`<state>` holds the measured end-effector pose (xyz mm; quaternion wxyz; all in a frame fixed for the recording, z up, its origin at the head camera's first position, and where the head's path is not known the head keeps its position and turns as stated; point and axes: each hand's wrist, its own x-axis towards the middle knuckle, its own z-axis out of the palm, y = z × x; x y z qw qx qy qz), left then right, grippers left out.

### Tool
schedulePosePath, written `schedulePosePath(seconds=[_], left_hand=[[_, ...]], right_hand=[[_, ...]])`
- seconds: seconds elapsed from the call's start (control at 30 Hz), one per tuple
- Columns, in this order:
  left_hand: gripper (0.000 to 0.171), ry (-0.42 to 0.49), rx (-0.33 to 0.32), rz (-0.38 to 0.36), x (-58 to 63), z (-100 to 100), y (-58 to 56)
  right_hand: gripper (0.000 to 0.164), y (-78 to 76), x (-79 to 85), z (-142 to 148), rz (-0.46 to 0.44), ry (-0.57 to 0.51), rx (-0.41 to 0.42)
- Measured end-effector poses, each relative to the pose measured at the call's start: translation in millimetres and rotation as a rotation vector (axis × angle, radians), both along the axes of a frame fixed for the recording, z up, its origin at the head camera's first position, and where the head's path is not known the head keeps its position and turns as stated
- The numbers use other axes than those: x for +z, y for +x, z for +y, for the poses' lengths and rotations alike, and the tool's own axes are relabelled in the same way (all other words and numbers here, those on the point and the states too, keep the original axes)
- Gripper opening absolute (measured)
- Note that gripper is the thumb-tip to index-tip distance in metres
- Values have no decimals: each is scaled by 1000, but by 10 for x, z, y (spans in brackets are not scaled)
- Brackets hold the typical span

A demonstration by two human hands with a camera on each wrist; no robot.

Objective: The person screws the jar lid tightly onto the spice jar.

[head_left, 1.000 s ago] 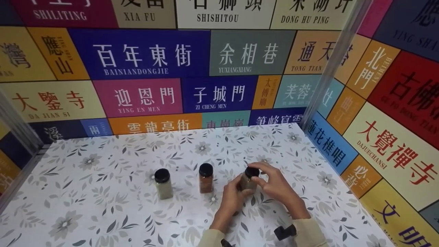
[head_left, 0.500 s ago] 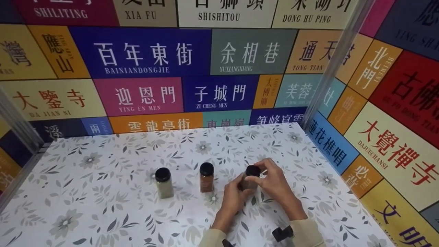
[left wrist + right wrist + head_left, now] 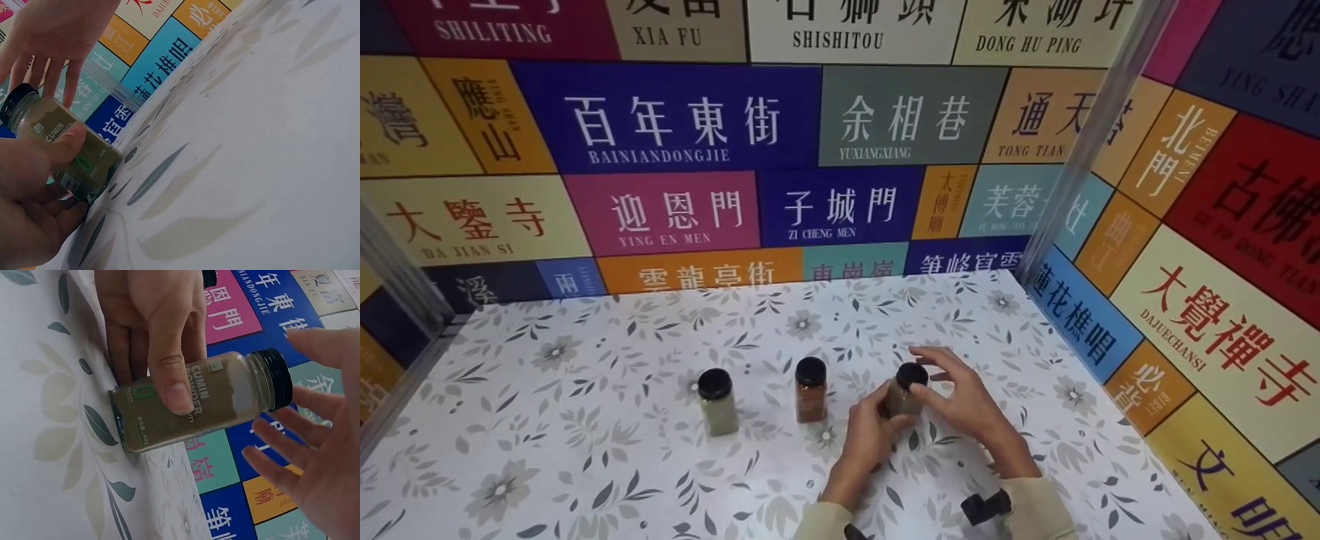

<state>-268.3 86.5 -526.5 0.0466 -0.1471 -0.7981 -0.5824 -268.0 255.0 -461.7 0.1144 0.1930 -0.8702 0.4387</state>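
Observation:
My left hand [image 3: 868, 431] grips the body of a cumin powder jar [image 3: 905, 400], thumb across its label. The jar is clear glass with brown powder inside and a black lid [image 3: 274, 379] on top; its base meets the table. Around that lid, my right hand [image 3: 969, 401] has its fingers spread and loosely bent. In the right wrist view a gap shows between most of those fingers and the lid. Left of the hands stand a jar of reddish-brown powder [image 3: 811, 401] and a jar of pale greenish powder [image 3: 720, 415], both upright with black lids.
A white tabletop [image 3: 607, 420] with a grey leaf and flower print lies under everything. Behind it and to the right rise panels [image 3: 675, 116] of coloured blocks with Chinese lettering, joined by a metal post [image 3: 1057, 195]. Black straps show at my cuffs.
Half a second ago my right fingers were closed about the lid; now they have spread away from it. My left hand still holds the cumin jar in the same place.

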Motion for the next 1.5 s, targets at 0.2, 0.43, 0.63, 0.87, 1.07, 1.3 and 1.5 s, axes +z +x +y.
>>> schedulePosePath(seconds=[0.2, 0.43, 0.63, 0.87, 1.07, 1.3, 1.5], left_hand=[[47, -6, 8, -35, 13, 0, 0], [49, 4, 4, -25, 14, -4, 3], [51, -2, 7, -30, 13, -5, 3], [50, 1, 16, -16, -2, -1, 12], [49, 27, 6, -1, -19, 4, 21], [49, 35, -13, -33, -8, 4, 16], [45, 34, -13, -26, -9, 4, 1]], right_hand=[[40, -32, -54, 67, 80, -3, 105], [35, -53, -65, 68, 57, -10, 12], [39, -57, -66, 52, 42, -40, -19], [45, -65, -128, 67, -57, -157, 40], [43, -106, -233, 116, -125, -344, 304], [48, -147, -310, 168, -184, -418, 460], [48, -141, -314, 151, -231, -402, 357]])
